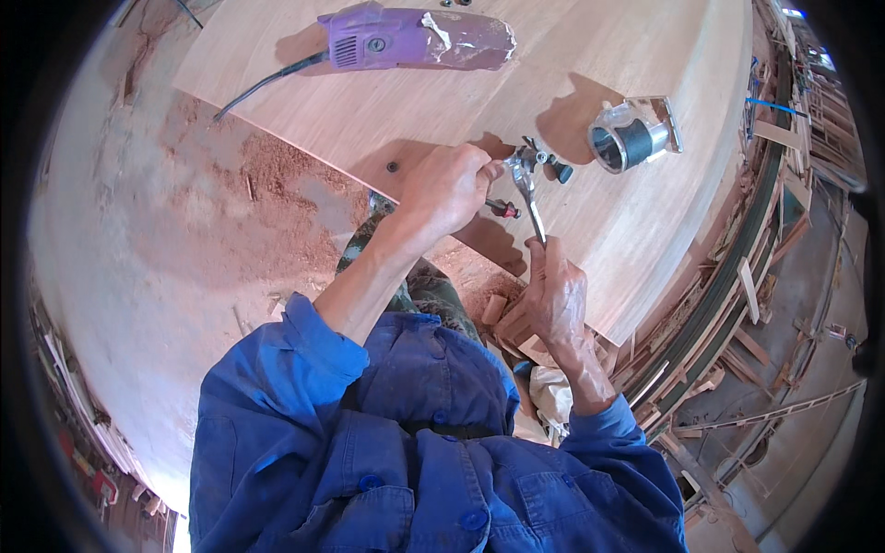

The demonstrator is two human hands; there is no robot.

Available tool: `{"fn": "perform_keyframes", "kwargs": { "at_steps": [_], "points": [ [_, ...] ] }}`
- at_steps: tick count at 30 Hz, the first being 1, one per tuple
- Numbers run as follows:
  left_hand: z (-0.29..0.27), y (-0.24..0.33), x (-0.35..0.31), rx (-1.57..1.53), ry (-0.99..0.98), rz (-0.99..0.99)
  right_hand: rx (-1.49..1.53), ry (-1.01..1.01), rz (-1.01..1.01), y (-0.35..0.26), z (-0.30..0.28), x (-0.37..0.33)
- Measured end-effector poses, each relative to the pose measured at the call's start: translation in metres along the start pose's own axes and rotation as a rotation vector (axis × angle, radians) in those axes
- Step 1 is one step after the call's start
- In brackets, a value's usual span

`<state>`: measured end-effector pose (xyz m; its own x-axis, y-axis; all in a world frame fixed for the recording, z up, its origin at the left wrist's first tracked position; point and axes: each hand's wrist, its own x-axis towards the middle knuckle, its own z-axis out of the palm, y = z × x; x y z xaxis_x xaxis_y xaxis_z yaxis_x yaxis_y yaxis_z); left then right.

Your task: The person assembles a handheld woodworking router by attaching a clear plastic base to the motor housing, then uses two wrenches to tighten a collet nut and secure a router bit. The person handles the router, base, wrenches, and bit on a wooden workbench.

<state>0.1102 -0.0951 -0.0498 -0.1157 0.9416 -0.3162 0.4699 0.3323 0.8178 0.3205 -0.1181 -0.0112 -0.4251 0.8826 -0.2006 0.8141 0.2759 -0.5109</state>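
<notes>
Over the board, the fist of my left hand (447,189) closes on something mostly hidden, beside a cluster of small metal parts with a dark knob (559,171). Just below that fist a slim piece with a red end (503,209) sticks out. My right hand (557,290) grips the handle of a silver wrench (526,189), whose head meets the metal parts by my left fingertips. Farther off lies a purple power tool body (396,40) with a black cord. To the right rests a round metal tool base (630,138) with a dark grip band.
A large pale wooden board (636,230) forms the work surface, its near edge in front of me. A small dark round piece (393,167) lies near that edge. Reddish sawdust (267,170) covers the floor at left; wood strips (751,290) lie at right.
</notes>
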Motion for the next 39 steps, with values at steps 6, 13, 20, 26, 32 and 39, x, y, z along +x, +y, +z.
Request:
{"fn": "perform_keyframes", "kwargs": {
  "at_steps": [6, 13, 20, 26, 32, 39],
  "points": [
    [0.002, -0.005, -0.001, -0.010, 0.020, 0.044, 0.191, 0.199, -0.183, -0.042, -0.039, 0.007],
    [0.014, -0.011, 0.000, 0.066, 0.103, 0.153, -0.125, 0.025, -0.028, -0.006, 0.006, 0.017],
    [0.004, 0.001, 0.000, 0.032, 0.005, 0.010, 0.162, 0.245, -0.038, -0.027, -0.030, 0.029],
    [0.006, -0.004, 0.005, 0.015, -0.017, 0.023, 0.176, 0.225, 0.016, -0.028, -0.020, 0.085],
    [0.004, 0.000, -0.004, -0.004, 0.060, 0.066, 0.150, 0.321, -0.132, -0.020, -0.017, 0.091],
    [-0.014, 0.003, -0.038, -0.127, 0.148, 0.018, 0.622, 0.274, 0.248, -0.003, -0.029, 0.087]
  ]
}}
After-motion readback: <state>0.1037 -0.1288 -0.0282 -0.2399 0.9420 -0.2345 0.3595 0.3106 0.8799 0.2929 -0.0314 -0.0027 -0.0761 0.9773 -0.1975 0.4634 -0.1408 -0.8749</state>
